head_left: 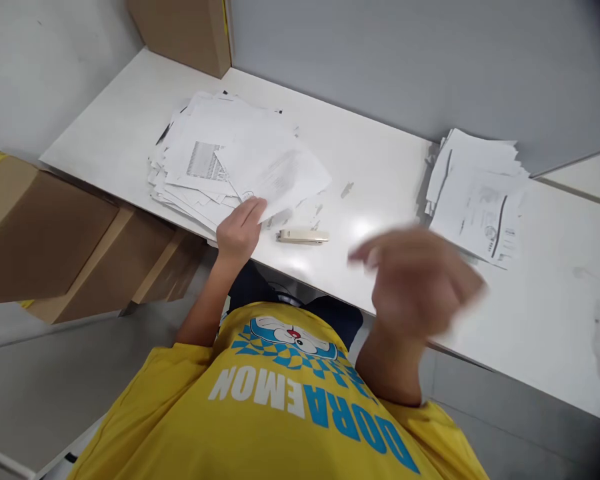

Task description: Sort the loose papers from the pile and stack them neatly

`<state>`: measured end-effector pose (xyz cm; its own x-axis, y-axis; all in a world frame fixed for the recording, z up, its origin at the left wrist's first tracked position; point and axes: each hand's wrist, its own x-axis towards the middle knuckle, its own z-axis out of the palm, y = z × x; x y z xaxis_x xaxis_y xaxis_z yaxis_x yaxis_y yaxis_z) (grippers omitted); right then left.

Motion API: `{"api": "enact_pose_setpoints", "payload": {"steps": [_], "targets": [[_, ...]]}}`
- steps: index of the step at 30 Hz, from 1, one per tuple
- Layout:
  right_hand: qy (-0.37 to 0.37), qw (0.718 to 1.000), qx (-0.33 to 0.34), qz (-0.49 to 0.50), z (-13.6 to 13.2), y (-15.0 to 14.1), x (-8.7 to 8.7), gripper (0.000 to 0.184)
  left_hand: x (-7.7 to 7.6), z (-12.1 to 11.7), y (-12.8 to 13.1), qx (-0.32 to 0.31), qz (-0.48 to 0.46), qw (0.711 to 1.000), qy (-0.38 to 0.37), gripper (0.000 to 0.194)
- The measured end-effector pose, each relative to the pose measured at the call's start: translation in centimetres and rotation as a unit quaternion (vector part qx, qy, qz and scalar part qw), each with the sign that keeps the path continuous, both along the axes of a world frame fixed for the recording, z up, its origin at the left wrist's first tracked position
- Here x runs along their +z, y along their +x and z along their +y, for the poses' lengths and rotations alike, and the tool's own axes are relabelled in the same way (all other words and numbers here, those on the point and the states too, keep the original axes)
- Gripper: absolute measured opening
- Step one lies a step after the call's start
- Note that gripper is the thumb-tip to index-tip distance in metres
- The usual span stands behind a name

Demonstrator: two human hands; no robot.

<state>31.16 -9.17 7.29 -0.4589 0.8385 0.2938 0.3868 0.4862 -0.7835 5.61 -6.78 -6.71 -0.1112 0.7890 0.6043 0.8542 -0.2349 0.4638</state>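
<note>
My left hand pinches the near corner of a printed paper sheet, which is lifted at an angle over the right side of a large messy paper pile. On the table just right of that hand lies a beige stapler, apart from both hands. My right hand hovers over the table's front edge, smeared by motion, so its fingers cannot be made out clearly. Nothing can be seen in it. Beyond it to the right is a smaller stack of printed papers.
The white table runs along a grey partition. A cardboard box stands at the back left. Several more cardboard boxes sit below the table's left front edge. Small dark scraps or marks show on the tabletop.
</note>
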Motion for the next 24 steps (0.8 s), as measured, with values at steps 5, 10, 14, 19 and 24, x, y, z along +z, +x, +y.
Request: {"api": "enact_pose_setpoints", "payload": {"steps": [5,10,14,19,24], "targets": [[-0.144,0.977,-0.136,0.081,14.0,-2.1,-7.5,0.042,-0.3,-0.7,2.9,-0.123,-0.030,0.992,0.001,0.037],[-0.234,0.961,-0.096,0.107,16.6,0.7,-11.0,0.054,-1.3,-0.7,4.2,-0.214,-0.008,0.977,-0.012,0.036],[-0.338,0.919,-0.126,0.159,14.5,1.9,-12.8,0.035,-2.0,-0.7,4.5,-0.245,-0.018,0.969,-0.029,0.036],[-0.269,0.896,-0.159,0.315,10.1,3.0,-14.2,0.033,-1.6,-1.4,7.4,-0.169,-0.261,0.950,-0.001,0.050],[-0.188,0.868,-0.252,0.385,7.1,3.3,-13.7,0.034,-0.6,-2.5,11.7,-0.169,-0.414,0.890,-0.083,0.059]]}}
